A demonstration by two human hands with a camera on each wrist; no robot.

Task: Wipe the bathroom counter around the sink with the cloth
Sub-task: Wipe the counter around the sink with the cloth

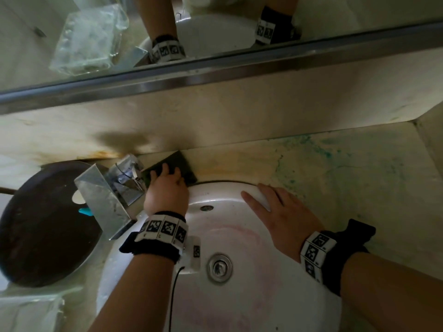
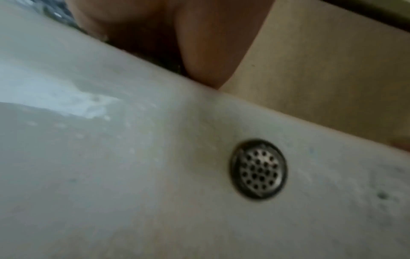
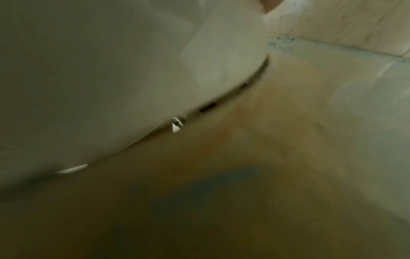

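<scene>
left hand (image 1: 165, 188) pressed the cloth (image 1: 171, 167) flat-fingered behind the sink (image 1: 239, 295); right hand (image 1: 280, 212) rested flat. next: wipe rightward.

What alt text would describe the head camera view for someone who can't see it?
A left hand presses a dark cloth on the stained counter behind a white sink, beside the faucet. The right hand rests flat on the sink's rim.

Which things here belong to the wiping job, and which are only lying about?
For the job: dark cloth, left hand pressing it, counter, sink, right hand on the rim.
Lying about: faucet, dark round dish, clear bag.
</scene>
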